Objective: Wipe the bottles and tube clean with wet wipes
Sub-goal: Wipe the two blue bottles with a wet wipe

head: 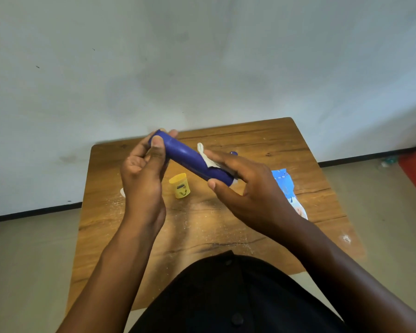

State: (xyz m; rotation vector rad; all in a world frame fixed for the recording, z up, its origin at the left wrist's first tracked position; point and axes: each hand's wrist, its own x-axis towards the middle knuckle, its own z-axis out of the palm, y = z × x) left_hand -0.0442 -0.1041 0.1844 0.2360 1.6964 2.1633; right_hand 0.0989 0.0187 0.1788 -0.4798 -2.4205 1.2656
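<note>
Nearest, a dark garment (238, 296) with buttons overlaps the near edge of the wooden surface (202, 227), and both bare forearms reach out from it over the middle. Fine white specks lie scattered on the wood towards the near and left edges.

The left hand (142, 179) is raised above the left half of the surface, its grip closed round the far upper end of a dark blue tube (190, 159), thumb on the near side and fingertips showing past the end. The tube is held in the air, slanting down from far left to near right. The right hand (245, 186) grips its lower end, thumb underneath, fingers laid over the top and pressing a white wet wipe (208, 159) against the tube's body; a corner of the wipe sticks up beyond the fingers.

Below the tube, near the middle of the surface, a small yellow bottle (180, 186) stands tilted. A blue wipes pack (286, 186) lies by the right edge, partly hidden by the right hand. Just beyond the right fingers, a small blue rounded piece (234, 153) peeks out; I cannot tell what it is.
</note>
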